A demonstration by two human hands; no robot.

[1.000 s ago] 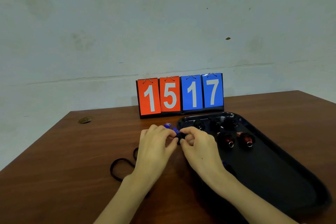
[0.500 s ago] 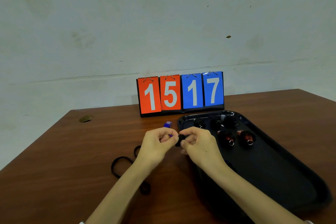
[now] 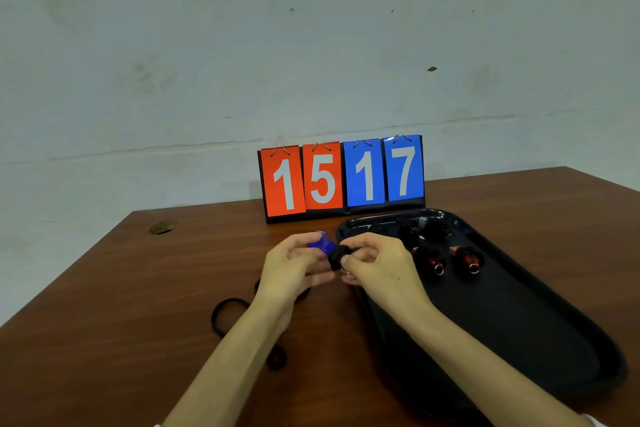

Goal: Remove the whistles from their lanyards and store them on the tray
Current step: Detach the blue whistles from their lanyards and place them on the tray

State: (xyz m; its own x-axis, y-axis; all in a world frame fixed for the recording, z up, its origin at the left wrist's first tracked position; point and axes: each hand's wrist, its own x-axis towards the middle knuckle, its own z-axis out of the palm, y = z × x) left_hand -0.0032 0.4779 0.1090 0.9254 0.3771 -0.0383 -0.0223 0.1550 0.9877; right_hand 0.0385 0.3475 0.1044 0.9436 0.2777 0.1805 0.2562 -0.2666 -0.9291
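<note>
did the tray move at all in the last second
No. The tray has not shifted: its far rim sits right before the blue half of the scoreboard, same as a second ago.

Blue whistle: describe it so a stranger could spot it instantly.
Find the 1517 scoreboard on the table. In front of it, beside the tray, the left hand and right hand hold the blue whistle. No other whistle is blue; the red whistles lie on the tray.
</note>
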